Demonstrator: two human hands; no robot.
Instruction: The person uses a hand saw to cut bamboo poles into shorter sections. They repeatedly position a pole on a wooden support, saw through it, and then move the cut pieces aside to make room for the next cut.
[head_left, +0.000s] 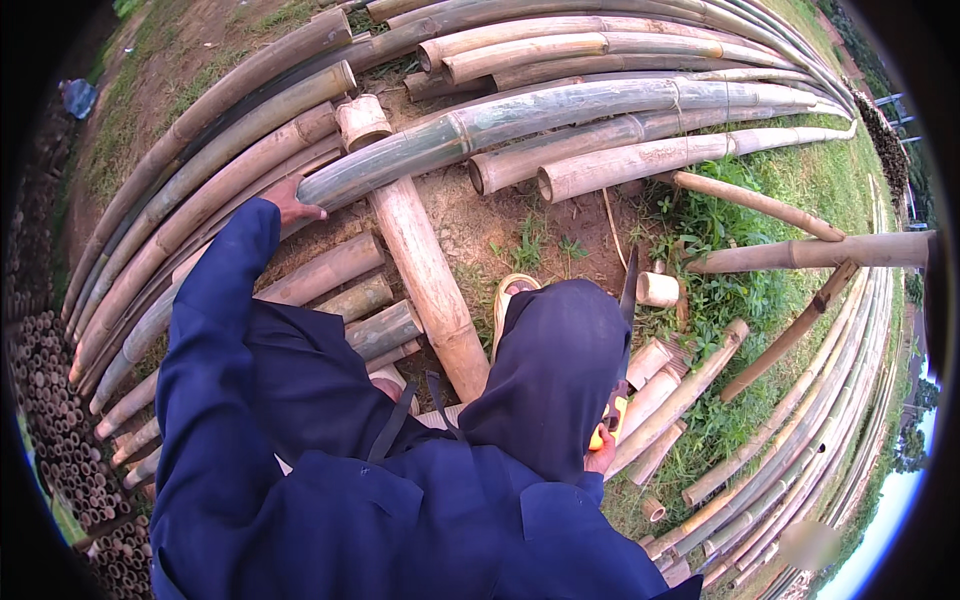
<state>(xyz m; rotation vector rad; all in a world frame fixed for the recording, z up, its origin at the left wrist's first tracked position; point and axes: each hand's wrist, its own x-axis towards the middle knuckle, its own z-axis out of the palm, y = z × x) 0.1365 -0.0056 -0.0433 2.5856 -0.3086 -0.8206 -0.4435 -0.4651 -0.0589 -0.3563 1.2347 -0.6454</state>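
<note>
At 11 o'clock from frame centre, the left hand (292, 204) lies flat, fingers extended, on the cut end of a long green bamboo pole (560, 112) running toward 2 o'clock across the stack. Judged stiff, heavy, smooth-skinned and likely slippery; hold it near a node ring. At 5 o'clock, the right hand (601, 447) is closed around the yellow handle of a dark-bladed machete (626, 310). No packages, labels or signs are visible; a blue object (77, 97) lies at 10 o'clock.
</note>
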